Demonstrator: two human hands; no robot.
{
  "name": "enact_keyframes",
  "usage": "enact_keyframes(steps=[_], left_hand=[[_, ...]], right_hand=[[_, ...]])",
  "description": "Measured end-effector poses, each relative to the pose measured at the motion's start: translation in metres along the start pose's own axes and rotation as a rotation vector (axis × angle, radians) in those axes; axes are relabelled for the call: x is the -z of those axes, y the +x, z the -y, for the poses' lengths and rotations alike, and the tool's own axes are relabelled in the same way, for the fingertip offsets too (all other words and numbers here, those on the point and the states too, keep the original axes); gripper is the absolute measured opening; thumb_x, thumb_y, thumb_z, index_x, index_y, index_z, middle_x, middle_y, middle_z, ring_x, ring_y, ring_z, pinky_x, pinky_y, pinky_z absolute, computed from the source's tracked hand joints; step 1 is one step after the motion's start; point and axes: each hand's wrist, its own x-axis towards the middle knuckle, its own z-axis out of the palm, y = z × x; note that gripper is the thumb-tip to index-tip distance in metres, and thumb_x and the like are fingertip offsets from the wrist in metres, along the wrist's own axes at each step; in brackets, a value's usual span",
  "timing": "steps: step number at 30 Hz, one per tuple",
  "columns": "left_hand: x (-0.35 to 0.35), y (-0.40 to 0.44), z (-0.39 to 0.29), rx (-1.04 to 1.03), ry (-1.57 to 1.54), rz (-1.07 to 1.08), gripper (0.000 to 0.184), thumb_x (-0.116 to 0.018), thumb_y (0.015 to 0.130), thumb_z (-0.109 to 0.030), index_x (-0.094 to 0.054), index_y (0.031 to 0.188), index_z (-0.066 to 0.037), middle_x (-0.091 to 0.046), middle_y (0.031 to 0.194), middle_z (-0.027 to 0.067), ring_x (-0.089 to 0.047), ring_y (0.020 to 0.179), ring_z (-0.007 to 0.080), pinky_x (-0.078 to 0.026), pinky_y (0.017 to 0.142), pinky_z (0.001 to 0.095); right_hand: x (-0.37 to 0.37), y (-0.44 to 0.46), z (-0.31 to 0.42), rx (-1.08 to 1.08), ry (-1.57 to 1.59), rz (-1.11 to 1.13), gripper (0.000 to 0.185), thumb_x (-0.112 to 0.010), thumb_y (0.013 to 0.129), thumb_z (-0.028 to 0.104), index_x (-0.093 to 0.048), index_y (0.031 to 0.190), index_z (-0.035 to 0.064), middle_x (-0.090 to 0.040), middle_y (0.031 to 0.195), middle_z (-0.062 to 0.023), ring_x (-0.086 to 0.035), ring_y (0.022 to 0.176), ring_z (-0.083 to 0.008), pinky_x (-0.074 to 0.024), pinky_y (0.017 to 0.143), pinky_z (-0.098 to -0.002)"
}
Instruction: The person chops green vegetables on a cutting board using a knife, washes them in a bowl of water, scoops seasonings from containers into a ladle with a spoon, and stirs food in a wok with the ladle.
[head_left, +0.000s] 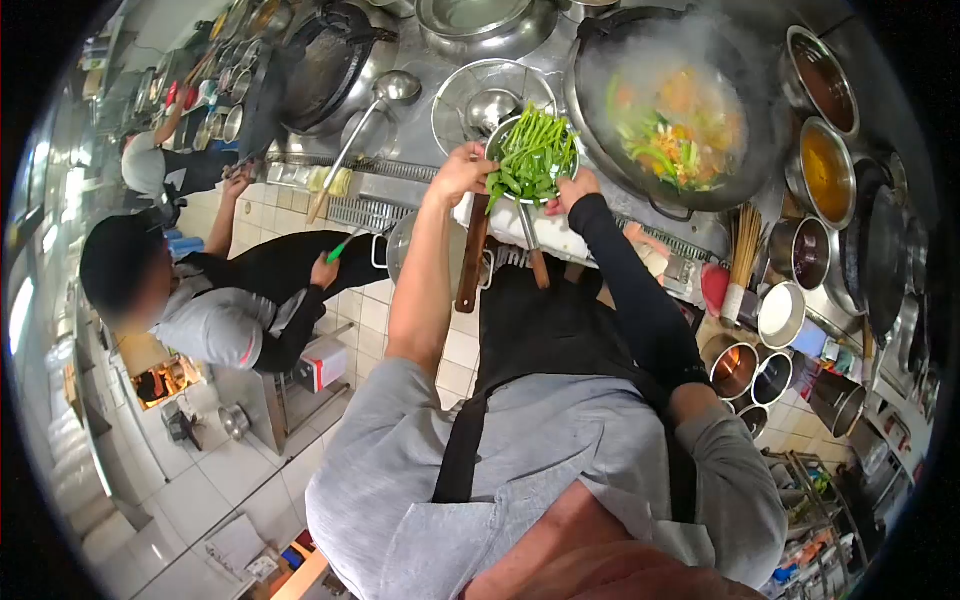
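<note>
Between my two hands is a round bowl (574,150) heaped with cut green stems and leafy greens (532,150). My left hand (464,172) is closed on its left rim, with the fingertips against the leaves. My right hand (574,188) grips the lower right rim. Wooden-handled tools reach out from below the bowl toward my apron, one handle (472,275) on the left and another (541,270) in the middle. Right of the bowl a wok (590,130) holds steaming mixed vegetables (680,140). Steam blurs part of them.
A wire strainer (448,100) with a ladle (490,108) in it lies behind the bowl. Another ladle (398,88) rests to the left, near a dark wok (325,75). Sauce bowls (828,168) line the right side. A co-worker (215,310) stands at left holding something green.
</note>
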Motion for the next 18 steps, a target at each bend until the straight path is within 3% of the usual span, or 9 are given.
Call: enact_keyframes(steps=[3,6,7,10,11,12,15,16,18], left_hand=[[0.004,-0.011,0.007,-0.045,-0.106,-0.032,0.021,-0.066,0.091,-0.005,-0.047,0.099,-0.01,-0.067,0.085,0.0078,-0.068,0.068,0.017,-0.057,0.056,0.0312],[0.011,-0.026,0.017,-0.119,-0.197,-0.127,0.019,-0.062,0.089,-0.002,-0.046,0.097,-0.01,-0.067,0.086,0.0109,-0.07,0.069,0.0219,-0.059,0.055,0.0354],[0.013,-0.031,0.02,-0.145,-0.228,-0.15,0.019,-0.062,0.089,-0.002,-0.046,0.097,-0.01,-0.066,0.086,0.0113,-0.07,0.069,0.0225,-0.059,0.055,0.036],[0.029,-0.026,0.047,-0.201,-0.305,-0.238,0.02,-0.061,0.087,-0.001,-0.045,0.096,-0.009,-0.066,0.087,0.0127,-0.07,0.066,0.0247,-0.06,0.054,0.0376],[0.034,-0.03,0.05,-0.205,-0.318,-0.266,0.02,-0.062,0.087,-0.001,-0.045,0.095,-0.009,-0.066,0.086,0.012,-0.069,0.065,0.024,-0.059,0.053,0.037],[0.039,-0.034,0.053,-0.203,-0.327,-0.292,0.02,-0.062,0.087,-0.002,-0.046,0.095,-0.009,-0.066,0.085,0.0114,-0.069,0.064,0.0233,-0.059,0.053,0.0365],[0.072,-0.018,0.076,-0.259,-0.357,-0.348,0.02,-0.064,0.086,-0.002,-0.047,0.092,-0.01,-0.063,0.077,0.007,-0.063,0.058,0.0169,-0.055,0.048,0.0329],[0.082,-0.018,0.076,-0.264,-0.351,-0.364,0.02,-0.064,0.086,-0.002,-0.047,0.092,-0.011,-0.062,0.075,0.0062,-0.062,0.057,0.0156,-0.054,0.047,0.0321],[0.092,-0.019,0.076,-0.263,-0.344,-0.393,0.02,-0.064,0.086,-0.002,-0.047,0.091,-0.011,-0.061,0.073,0.0053,-0.059,0.055,0.0138,-0.052,0.045,0.0308]], right_hand=[[-0.004,-0.005,0.004,0.065,-0.046,0.081,0.04,-0.054,0.102,0.03,-0.054,0.126,-0.0014,-0.068,0.092,-0.0197,-0.068,0.057,-0.0267,-0.062,0.049,-0.0417],[-0.005,-0.047,0.016,-0.047,-0.007,0.108,0.061,-0.055,0.1,0.048,-0.049,0.136,-0.0009,-0.069,0.097,-0.0221,-0.069,0.059,-0.027,-0.0626,0.051,-0.0411],[-0.005,-0.064,0.008,-0.064,-0.173,0.079,0.075,-0.05,0.097,0.065,-0.058,0.132,-0.0013,-0.071,0.096,-0.0245,-0.071,0.065,-0.0335,-0.0624,0.062,-0.0438],[0.02,-0.041,-0.103,0.142,-1.044,0.202,0.075,-0.055,0.088,0.068,-0.075,0.082,-0.0042,-0.069,0.074,-0.0266,-0.069,0.076,-0.0415,-0.0522,0.076,-0.0508],[0.015,-0.061,-0.117,0.163,-1.061,0.121,0.07,-0.061,0.086,0.064,-0.073,0.078,-0.0041,-0.069,0.072,-0.0239,-0.068,0.07,-0.0373,-0.0526,0.072,-0.0475],[0.022,-0.037,-0.172,0.161,-0.923,0.262,0.063,-0.068,0.084,0.058,-0.073,0.081,-0.0043,-0.069,0.072,-0.0216,-0.067,0.066,-0.0349,-0.0528,0.068,-0.0446],[0.002,-0.034,-0.193,0.166,-0.569,0.239,0.057,-0.072,0.083,0.053,-0.07,0.083,-0.0038,-0.067,0.07,-0.0198,-0.065,0.064,-0.0347,-0.0526,0.067,-0.044],[-0.001,-0.033,-0.18,0.059,-0.7,0.173,0.046,-0.072,0.086,0.043,-0.065,0.085,-0.0019,-0.066,0.073,-0.0174,-0.065,0.064,-0.033,-0.0519,0.067,-0.0433],[-0.012,-0.046,-0.157,0.36,-0.67,-0.056,0.04,-0.071,0.088,0.039,-0.06,0.086,-0.0003,-0.065,0.073,-0.0162,-0.064,0.062,-0.0314,-0.0513,0.065,-0.0448]])
